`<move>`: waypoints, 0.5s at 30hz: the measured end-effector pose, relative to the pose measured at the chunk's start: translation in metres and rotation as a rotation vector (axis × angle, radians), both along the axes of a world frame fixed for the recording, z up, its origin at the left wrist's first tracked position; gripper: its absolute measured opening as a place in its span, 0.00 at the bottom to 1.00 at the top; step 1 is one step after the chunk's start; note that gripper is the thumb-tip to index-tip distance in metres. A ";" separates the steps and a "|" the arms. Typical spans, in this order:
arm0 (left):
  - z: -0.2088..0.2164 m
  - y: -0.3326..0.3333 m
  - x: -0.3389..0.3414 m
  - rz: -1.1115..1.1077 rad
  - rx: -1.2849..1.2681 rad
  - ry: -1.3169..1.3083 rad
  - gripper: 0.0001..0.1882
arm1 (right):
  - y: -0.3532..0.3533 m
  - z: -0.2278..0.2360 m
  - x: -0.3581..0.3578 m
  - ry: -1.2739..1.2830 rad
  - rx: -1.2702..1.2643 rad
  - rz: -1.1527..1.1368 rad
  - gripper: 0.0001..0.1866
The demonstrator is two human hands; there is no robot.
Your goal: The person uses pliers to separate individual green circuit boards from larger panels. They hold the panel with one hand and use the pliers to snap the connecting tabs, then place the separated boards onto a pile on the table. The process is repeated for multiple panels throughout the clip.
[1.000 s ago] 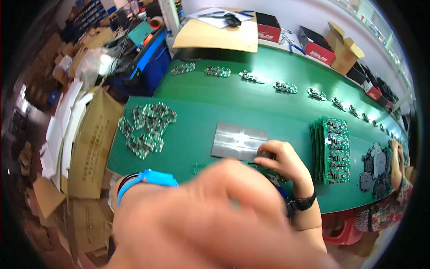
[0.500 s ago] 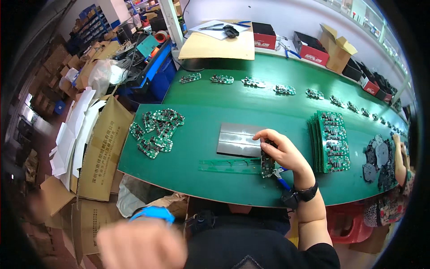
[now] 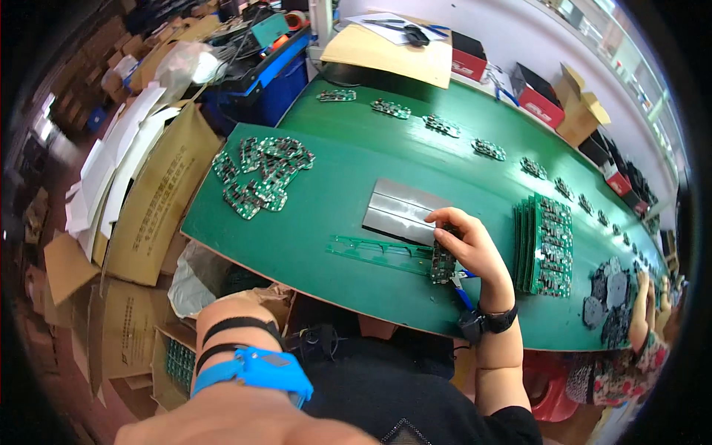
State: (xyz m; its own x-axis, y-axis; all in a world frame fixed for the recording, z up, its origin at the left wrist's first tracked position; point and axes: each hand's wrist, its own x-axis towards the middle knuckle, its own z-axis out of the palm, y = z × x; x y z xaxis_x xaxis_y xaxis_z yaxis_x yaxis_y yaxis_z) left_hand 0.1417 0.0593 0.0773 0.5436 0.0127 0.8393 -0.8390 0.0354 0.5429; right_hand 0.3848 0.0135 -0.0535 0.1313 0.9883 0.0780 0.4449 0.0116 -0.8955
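My right hand (image 3: pixel 471 241) has its thumb and fingers bent around the upper end of a small dark circuit board (image 3: pixel 443 265). Below that hand lie blue-handled pliers (image 3: pixel 463 295), partly covered by it. A thin green leftover board frame (image 3: pixel 374 254) lies flat to the left of the board. Just behind is a grey metal plate (image 3: pixel 400 211) with lengthwise grooves. My left hand (image 3: pixel 245 426) is very near the camera at the lower edge, beyond a blue wristband; its fingers are cut off from view. A heap of small circuit boards (image 3: pixel 263 174) lies on the table's left.
Upright board panels (image 3: pixel 547 245) stand stacked at the right of the green table (image 3: pixel 311 215). Single boards (image 3: pixel 443 126) form a row along the far side. Cardboard boxes (image 3: pixel 159 200) crowd the left. A co-worker's hand (image 3: pixel 643 289) is beside dark round parts (image 3: pixel 615 289).
My left hand has moved closer to the camera and down, bringing its wristband and forearm into view. The view has tilted and shifted. My right hand stays on the circuit board.
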 end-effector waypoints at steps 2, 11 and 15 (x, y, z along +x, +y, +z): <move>0.002 0.000 -0.001 0.004 0.010 -0.011 0.19 | 0.000 0.004 -0.003 -0.041 0.003 0.004 0.11; 0.004 0.002 -0.018 0.111 0.106 -0.031 0.18 | 0.003 -0.003 0.003 -0.096 0.049 0.015 0.12; 0.005 0.002 -0.027 0.168 0.144 -0.071 0.17 | -0.002 -0.004 0.001 -0.085 0.044 0.009 0.12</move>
State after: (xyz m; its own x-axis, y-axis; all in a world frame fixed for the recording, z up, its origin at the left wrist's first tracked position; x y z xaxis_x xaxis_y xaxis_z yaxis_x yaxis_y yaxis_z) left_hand 0.1150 0.0616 0.0826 0.4834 -0.0249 0.8750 -0.8630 -0.1812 0.4716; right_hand 0.3858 0.0111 -0.0578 0.1138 0.9847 0.1322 0.5192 0.0545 -0.8529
